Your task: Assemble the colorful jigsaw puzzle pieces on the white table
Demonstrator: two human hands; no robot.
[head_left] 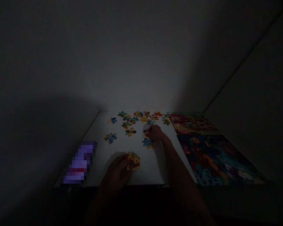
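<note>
Close to the table's front edge, my left hand (118,169) is closed around a yellow and red jigsaw puzzle piece (134,160); whether more pieces lie under it I cannot tell. Farther out and to the right, my right hand (156,132) pinches a puzzle piece (145,130), partly covered by the fingers. Just below those fingers lies a blue and yellow puzzle piece (147,142). On the left a blue puzzle piece (110,137) lies alone. The dim light hides fine detail.
Several loose pieces (126,125) are scattered toward the back of the white table (96,125), against the wall. Two colourful pictures, a farm scene (191,122) and a dark sea scene (212,160), cover the right side. A blurred, lit phone-like object (80,163) is at the left edge.
</note>
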